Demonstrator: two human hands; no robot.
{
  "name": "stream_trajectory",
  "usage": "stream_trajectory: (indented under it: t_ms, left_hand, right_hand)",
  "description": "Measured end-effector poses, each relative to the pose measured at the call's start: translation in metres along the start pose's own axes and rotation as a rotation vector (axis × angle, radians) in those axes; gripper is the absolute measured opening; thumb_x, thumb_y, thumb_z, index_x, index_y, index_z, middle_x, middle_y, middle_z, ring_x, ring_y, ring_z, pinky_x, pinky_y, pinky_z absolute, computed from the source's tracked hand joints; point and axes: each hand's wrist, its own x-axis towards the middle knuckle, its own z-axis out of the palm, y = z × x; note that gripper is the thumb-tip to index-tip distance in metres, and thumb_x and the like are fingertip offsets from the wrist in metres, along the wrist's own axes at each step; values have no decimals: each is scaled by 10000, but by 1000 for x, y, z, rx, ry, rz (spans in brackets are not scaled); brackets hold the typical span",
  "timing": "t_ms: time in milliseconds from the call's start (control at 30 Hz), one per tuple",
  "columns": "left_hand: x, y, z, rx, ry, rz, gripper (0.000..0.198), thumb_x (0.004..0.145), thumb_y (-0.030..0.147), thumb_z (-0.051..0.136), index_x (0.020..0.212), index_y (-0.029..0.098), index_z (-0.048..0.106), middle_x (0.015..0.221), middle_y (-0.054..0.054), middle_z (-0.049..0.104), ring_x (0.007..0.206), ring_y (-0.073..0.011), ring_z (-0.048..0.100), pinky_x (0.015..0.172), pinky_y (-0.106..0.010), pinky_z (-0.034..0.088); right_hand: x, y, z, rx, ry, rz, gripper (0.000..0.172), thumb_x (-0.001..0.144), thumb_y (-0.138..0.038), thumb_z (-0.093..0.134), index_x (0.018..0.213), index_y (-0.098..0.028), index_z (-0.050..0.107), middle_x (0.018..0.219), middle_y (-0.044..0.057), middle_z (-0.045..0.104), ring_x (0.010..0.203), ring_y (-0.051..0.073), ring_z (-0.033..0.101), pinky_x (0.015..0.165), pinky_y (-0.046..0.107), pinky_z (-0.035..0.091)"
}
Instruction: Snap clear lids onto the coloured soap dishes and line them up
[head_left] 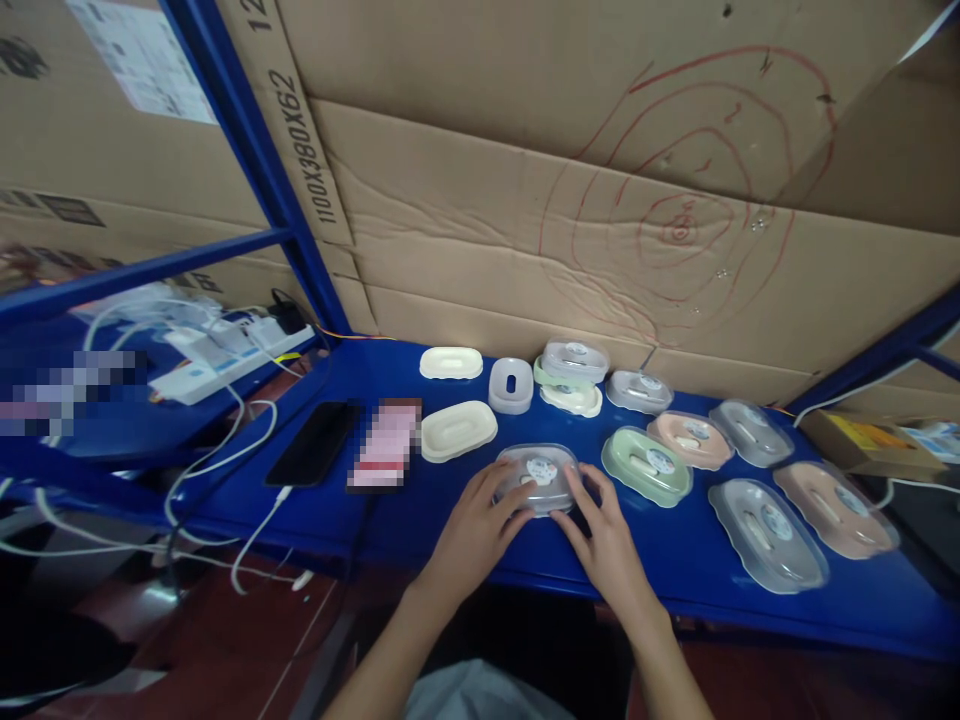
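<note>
Grey clear-lidded container [544,468], contents indistinct, is held between left hand [484,515] and right hand [602,512], both half-curled.

Cardboard [450,230] backed a blue table [675,560].
Red rings [679,230] marked it above the back edge; a blue post [255,160] rose by the far left corner; red floor tiles [247,650] showed below the front edge.

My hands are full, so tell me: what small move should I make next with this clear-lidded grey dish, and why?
Probably press the clear lid gently down at both ends. Your left hand and right hand flank the grey dish, fingers touching it, and the view doesn't show whether the lid is fully seated.
</note>
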Motion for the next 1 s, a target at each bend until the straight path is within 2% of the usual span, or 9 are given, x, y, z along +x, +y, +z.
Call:
stream_trajectory:
  t_ms: [133, 367, 500, 600, 700, 767, 867, 1000]
  left_hand:
    - [-3, 0, 2, 58, -7, 29, 350, 987, 242, 702, 1337, 242, 677, 1375, -128, 676, 1331, -321, 633, 1067, -514, 615]
    - [-3, 0, 3, 76, -34, 38, 306, 1004, 230, 671, 1310, 236, 667, 1379, -131, 667, 1318, -314, 651, 1070, -488, 613]
    - [1, 0, 2, 14, -17, 30, 323, 1050, 249, 599, 1373, 250, 623, 1441, -133, 628, 1392, -299, 601, 1128, -487, 570]
    - [2, -1, 2, -74, -57, -73, 436, 1043, 253, 617, 1472, 305, 557, 1613, -123, 478, 1505, -307, 488, 1193, -507, 504]
    - [4, -4, 1, -209, -138, -258, 722, 955, 279, 759, 1587, 365, 420, 1746, -105, 268, 1578, -330, 376, 1235, -525, 444]
    - [7, -7, 0, -291, -200, -332, 862, 909, 291, 812, 1629, 372, 345, 1755, -104, 258, 1592, -328, 348, 1260, -533, 403]
    - [10, -11, -2, -366, -222, -358, 751, 932, 308, 785, 1588, 367, 424, 1700, -80, 393, 1572, -294, 392, 1285, -520, 361]
    - [9, -13, -4, -362, -143, -335, 523, 964, 353, 746, 1459, 339, 580, 1650, -71, 469, 1520, -283, 472, 1261, -494, 403]
  right_hand:
    - [0, 1, 1, -2, -46, -12, 617, 1075, -335, 544, 1661, -348, 351, 1717, 109, 345, 1534, 324, 442, 1205, 513, 477]
    - [-1, 3, 2, 40, -7, -25, 589, 1082, -319, 531, 1650, -340, 377, 1714, 70, 366, 1526, 286, 455, 1214, 458, 478]
    - [0, 4, 2, 57, 43, -8, 578, 1081, -346, 534, 1643, -335, 397, 1705, 67, 384, 1511, 287, 478, 1202, 450, 496]
    - [-1, 5, 2, 80, 68, 9, 544, 1080, -353, 539, 1616, -334, 449, 1682, 70, 424, 1494, 286, 503, 1202, 458, 497]
    - [-2, 5, 2, 95, 80, 25, 496, 1065, -376, 575, 1558, -336, 534, 1643, 70, 481, 1479, 289, 523, 1212, 471, 486]
    - [-2, 4, 2, 108, 83, 31, 475, 1059, -383, 589, 1530, -336, 564, 1623, 72, 504, 1476, 288, 525, 1221, 483, 474]
    - [0, 4, 1, 155, 70, 60, 548, 1053, -401, 596, 1582, -312, 485, 1631, 90, 492, 1500, 294, 494, 1228, 513, 459]
    - [3, 5, 1, 193, 0, 98, 725, 1047, -433, 601, 1681, -299, 278, 1676, 109, 431, 1533, 300, 447, 1229, 534, 451]
